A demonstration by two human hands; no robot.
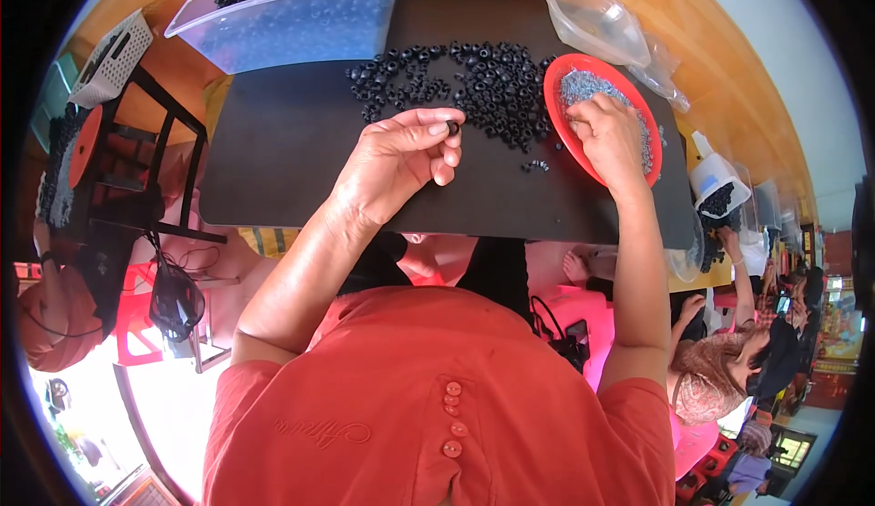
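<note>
Observed left of red plate (554,96): one black bead (453,129), pinched between thumb and fingertip of left hand (392,160). Observed over plate: right hand (609,139), curled at the small grey parts (581,85); unable to make out whether pinching any. Could lose bead among loose black beads (497,82) left of plate, given a slack pinch. Could scatter grey parts, given a bumped plate.

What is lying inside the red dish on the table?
The red dish holds many small grey-blue pieces. The right hand hides part of them; what lies beneath it cannot be seen.
</note>
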